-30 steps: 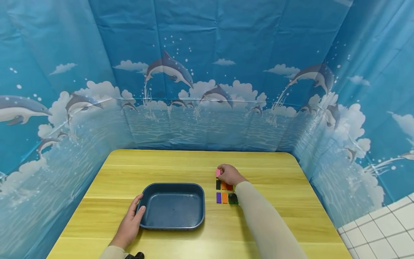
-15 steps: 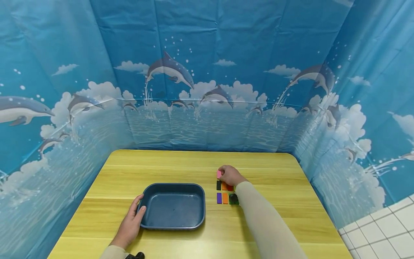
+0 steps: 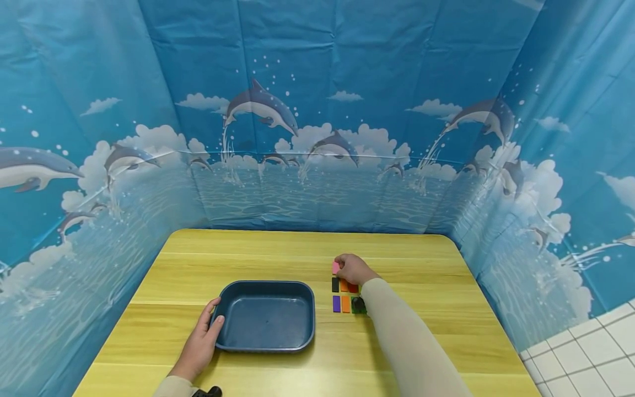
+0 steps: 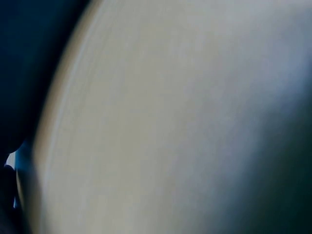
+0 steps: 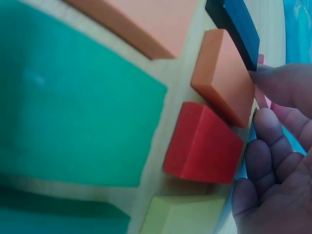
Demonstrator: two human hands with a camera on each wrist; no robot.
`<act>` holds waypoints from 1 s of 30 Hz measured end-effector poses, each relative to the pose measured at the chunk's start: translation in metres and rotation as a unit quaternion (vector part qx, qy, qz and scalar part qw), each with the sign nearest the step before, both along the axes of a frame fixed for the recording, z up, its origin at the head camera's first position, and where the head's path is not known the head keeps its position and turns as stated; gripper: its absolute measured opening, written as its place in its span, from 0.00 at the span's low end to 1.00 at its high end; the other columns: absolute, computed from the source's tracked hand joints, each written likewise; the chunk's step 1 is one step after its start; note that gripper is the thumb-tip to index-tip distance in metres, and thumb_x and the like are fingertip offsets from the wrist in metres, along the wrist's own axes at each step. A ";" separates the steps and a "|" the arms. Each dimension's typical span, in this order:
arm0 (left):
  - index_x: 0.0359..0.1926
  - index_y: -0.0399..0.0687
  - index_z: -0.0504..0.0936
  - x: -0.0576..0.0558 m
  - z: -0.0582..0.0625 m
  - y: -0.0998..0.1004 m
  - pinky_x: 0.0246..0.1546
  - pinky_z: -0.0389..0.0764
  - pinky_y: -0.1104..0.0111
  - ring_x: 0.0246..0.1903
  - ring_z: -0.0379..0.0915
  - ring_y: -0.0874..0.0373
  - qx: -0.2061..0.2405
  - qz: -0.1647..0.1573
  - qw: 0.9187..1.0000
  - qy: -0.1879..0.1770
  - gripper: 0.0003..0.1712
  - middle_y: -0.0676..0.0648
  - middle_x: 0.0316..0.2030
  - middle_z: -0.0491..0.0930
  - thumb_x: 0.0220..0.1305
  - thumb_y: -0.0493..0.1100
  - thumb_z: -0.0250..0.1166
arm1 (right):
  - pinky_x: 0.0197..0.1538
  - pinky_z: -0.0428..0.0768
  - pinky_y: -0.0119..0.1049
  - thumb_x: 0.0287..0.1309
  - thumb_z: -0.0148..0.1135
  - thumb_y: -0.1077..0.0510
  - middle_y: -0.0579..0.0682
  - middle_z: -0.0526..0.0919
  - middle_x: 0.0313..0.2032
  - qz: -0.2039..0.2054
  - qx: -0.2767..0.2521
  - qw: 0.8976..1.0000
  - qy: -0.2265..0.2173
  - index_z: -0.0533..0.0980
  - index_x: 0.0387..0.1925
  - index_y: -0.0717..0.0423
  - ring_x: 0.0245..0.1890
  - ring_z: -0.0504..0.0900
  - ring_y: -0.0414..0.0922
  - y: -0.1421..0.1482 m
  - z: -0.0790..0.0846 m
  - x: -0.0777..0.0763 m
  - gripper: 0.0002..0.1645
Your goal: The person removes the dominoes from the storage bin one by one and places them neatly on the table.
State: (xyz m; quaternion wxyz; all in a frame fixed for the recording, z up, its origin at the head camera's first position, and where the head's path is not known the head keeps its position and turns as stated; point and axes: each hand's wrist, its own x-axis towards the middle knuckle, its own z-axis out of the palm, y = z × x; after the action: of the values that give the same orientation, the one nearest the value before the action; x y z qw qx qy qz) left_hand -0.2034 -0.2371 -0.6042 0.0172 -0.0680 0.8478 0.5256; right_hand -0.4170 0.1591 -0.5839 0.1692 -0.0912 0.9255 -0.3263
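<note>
In the head view my left hand [image 3: 199,339] holds the left rim of a dark blue plastic basin [image 3: 268,325], with the thumb over the edge. No block shows in the basin. My right hand [image 3: 355,269] pinches a pink block [image 3: 335,268] at the far end of a group of coloured blocks. Just nearer lie a black block [image 3: 335,284], an orange block [image 5: 226,78] and a red block [image 5: 204,146], close to the fingers in the right wrist view. The nearest row has a purple block [image 3: 337,304], another orange block [image 3: 345,304] and green ones partly under the sleeve.
The wooden table [image 3: 248,253] is enclosed by a blue dolphin-print curtain [image 3: 317,193] at the back and sides. A yellow-green block [image 5: 180,214] lies beside the red one. White tiles [image 3: 585,353] show at the right. The left wrist view is mostly blurred.
Between one second and half a second ago, the right hand and pink block shifted very slightly nearer. Since then both hands have kept their places.
</note>
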 end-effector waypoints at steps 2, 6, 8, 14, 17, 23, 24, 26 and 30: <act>0.66 0.83 0.49 0.000 0.001 0.000 0.65 0.49 0.41 0.71 0.35 0.42 -0.002 0.000 1.000 -0.001 0.27 0.43 0.72 0.44 0.67 0.65 0.43 | 0.51 0.77 0.42 0.54 0.63 0.58 0.51 0.76 0.50 -0.001 -0.003 1.000 -0.002 0.70 0.60 0.54 0.42 0.73 0.45 0.000 0.001 0.000 0.30; 0.66 0.82 0.48 -0.003 0.001 0.000 0.65 0.49 0.40 0.71 0.35 0.42 -0.005 -0.006 1.000 -0.004 0.28 0.42 0.72 0.43 0.67 0.65 0.42 | 0.43 0.79 0.39 0.55 0.61 0.58 0.51 0.76 0.49 -0.002 -0.006 1.000 0.009 0.68 0.62 0.53 0.39 0.73 0.44 0.005 0.005 0.004 0.31; 0.66 0.82 0.48 -0.005 0.001 0.000 0.64 0.49 0.40 0.71 0.36 0.41 -0.008 -0.010 1.000 -0.010 0.28 0.41 0.72 0.43 0.67 0.65 0.42 | 0.36 0.77 0.37 0.57 0.59 0.57 0.52 0.76 0.48 -0.006 -0.015 1.000 0.021 0.67 0.63 0.53 0.35 0.74 0.44 0.010 0.010 0.007 0.31; 0.67 0.83 0.46 -0.008 0.002 -0.002 0.63 0.50 0.39 0.71 0.38 0.39 -0.025 -0.017 0.999 -0.022 0.29 0.39 0.72 0.44 0.67 0.66 0.41 | 0.35 0.76 0.37 0.61 0.55 0.55 0.55 0.74 0.54 -0.015 -0.033 0.998 0.057 0.66 0.63 0.53 0.35 0.75 0.46 0.033 0.027 0.021 0.29; 0.67 0.82 0.45 -0.010 0.005 -0.002 0.63 0.50 0.39 0.70 0.38 0.39 -0.030 -0.020 0.999 -0.022 0.30 0.38 0.71 0.44 0.67 0.66 0.41 | 0.46 0.78 0.43 0.61 0.57 0.55 0.56 0.73 0.56 -0.019 -0.024 0.997 0.073 0.66 0.63 0.52 0.49 0.75 0.47 0.049 0.032 0.032 0.28; 0.69 0.79 0.44 -0.014 0.011 -0.004 0.64 0.50 0.40 0.70 0.38 0.38 -0.038 -0.028 0.999 -0.021 0.31 0.38 0.71 0.44 0.67 0.65 0.42 | 0.54 0.75 0.51 0.60 0.58 0.55 0.57 0.73 0.57 -0.028 0.004 0.995 0.092 0.67 0.62 0.53 0.56 0.72 0.54 0.085 0.036 0.060 0.28; 0.69 0.79 0.43 -0.014 0.012 -0.005 0.64 0.51 0.40 0.70 0.39 0.38 -0.041 -0.029 0.999 -0.019 0.32 0.38 0.71 0.45 0.67 0.65 0.42 | 0.54 0.74 0.52 0.60 0.58 0.53 0.57 0.72 0.57 -0.030 0.009 0.995 0.096 0.67 0.62 0.54 0.57 0.72 0.54 0.090 0.035 0.065 0.28; 0.69 0.80 0.41 -0.013 0.014 -0.009 0.63 0.52 0.40 0.70 0.40 0.38 -0.038 -0.035 0.999 -0.017 0.32 0.39 0.72 0.44 0.68 0.65 0.41 | 0.54 0.74 0.52 0.60 0.58 0.49 0.56 0.72 0.57 -0.037 0.019 0.994 0.105 0.68 0.62 0.53 0.57 0.72 0.54 0.100 0.031 0.075 0.29; 0.69 0.80 0.36 -0.011 0.020 -0.020 0.61 0.58 0.40 0.68 0.47 0.36 -0.034 -0.056 0.998 0.001 0.32 0.36 0.70 0.49 0.70 0.62 0.40 | 0.58 0.70 0.55 0.61 0.54 0.43 0.56 0.71 0.59 -0.042 0.033 0.989 0.138 0.68 0.61 0.56 0.60 0.68 0.56 0.117 0.023 0.093 0.31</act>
State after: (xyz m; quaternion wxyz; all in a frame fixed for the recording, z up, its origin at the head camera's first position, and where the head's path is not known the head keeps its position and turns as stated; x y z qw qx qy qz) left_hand -0.2143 -0.2576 -0.5837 0.0437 -0.0207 0.8675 0.4951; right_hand -0.3239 0.2763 -0.5613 0.0285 -0.0908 0.9534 -0.2864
